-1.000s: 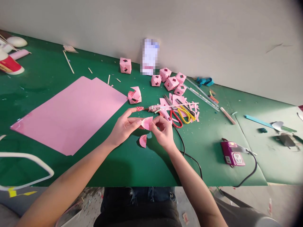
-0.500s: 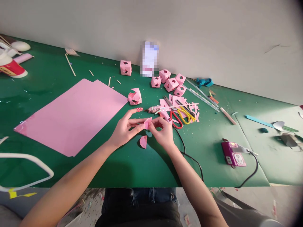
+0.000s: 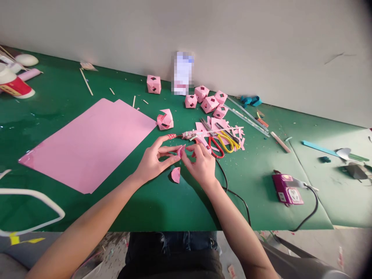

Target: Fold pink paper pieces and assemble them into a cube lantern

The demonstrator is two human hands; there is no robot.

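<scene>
Nearest on the desk, a loose folded pink paper piece lies on the near side of the hands, apart from both and a little closer to the left one; its longer side runs roughly near to far.

Just beyond it, a second, curved pink paper piece sits directly between the hands, its long axis slanting from near left to far right. The left hand pinches it from the left between thumb and fingers. The right hand meets it from the right with thumb and index close together; whether they grip or merely press, I cannot tell.

Slightly farther, the hot glue gun lies with its nozzle pointing left, just beside the left index finger's red wrapping. Red-handled scissors and yellow-handled scissors rest to its right over pink scraps. Beyond, an open-sided pink paper ball stands left of the gun, and finished-looking pink paper balls cluster farther right.
</scene>
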